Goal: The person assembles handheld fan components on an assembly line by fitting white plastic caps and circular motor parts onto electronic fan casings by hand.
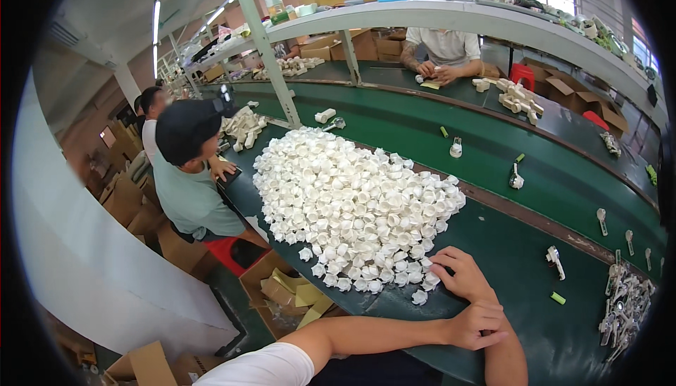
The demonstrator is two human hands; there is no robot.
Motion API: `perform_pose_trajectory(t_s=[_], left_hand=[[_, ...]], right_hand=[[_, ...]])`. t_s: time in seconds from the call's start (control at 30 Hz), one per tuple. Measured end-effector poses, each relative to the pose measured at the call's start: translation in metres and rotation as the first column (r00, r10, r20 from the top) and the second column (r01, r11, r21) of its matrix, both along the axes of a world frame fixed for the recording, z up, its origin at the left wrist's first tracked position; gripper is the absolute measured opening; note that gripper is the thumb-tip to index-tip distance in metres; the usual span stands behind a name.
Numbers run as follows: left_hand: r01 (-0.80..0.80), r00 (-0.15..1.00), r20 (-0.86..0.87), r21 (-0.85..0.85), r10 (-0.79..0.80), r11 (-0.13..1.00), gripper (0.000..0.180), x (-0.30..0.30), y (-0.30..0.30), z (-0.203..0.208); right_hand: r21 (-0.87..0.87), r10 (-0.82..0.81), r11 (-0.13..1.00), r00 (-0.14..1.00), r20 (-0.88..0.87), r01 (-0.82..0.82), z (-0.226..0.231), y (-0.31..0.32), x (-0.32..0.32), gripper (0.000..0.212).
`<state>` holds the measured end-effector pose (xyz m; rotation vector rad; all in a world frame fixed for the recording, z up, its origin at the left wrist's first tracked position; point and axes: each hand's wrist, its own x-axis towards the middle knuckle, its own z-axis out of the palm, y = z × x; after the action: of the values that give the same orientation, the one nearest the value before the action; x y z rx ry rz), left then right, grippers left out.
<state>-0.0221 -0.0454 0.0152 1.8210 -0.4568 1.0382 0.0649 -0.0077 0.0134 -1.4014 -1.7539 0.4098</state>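
Green table [508, 247] — right hand [461, 273] curled at white cups [359, 206], hold unclear — left hand [477, 325] half-open on right forearm [508, 359].

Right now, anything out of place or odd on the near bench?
Slightly: one green cylinder lies loose on the bench, between the white heap and the pile of clear pieces, part of neither.

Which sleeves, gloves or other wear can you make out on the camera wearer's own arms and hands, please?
The left arm has a plain white sleeve, which leaves the left forearm bare. The left hand and right hand are ungloved, with no watch or bracelet visible. The right forearm is also bare; its sleeve is out of view.
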Motion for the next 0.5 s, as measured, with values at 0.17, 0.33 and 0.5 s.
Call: perform_pose_trajectory(t_s=[0.17, 0.33, 0.5], left_hand=[[-0.020, 1.000, -0.007, -0.026, 0.020, 0.999, 0.036, 0.000, -0.001, 0.002], [-0.010, 1.000, -0.024, -0.043, 0.009, 0.999, 0.036, 0.000, -0.001, 0.005], [-0.052, 0.999, 0.008, -0.012, 0.052, 0.999, 0.034, 0.001, 0.003, 0.003]], right_hand=[[0.032, -0.020, 0.999, 0.998, -0.063, 0.022, 0.008, -0.001, -0.006, 0.015], [-0.002, -0.015, 1.000, 0.988, -0.155, 0.015, 0.000, 0.001, -0.002, 0.015], [-0.108, -0.101, 0.992, 0.942, -0.321, 0.070, -0.009, 0.005, 0.014, 0.011]])
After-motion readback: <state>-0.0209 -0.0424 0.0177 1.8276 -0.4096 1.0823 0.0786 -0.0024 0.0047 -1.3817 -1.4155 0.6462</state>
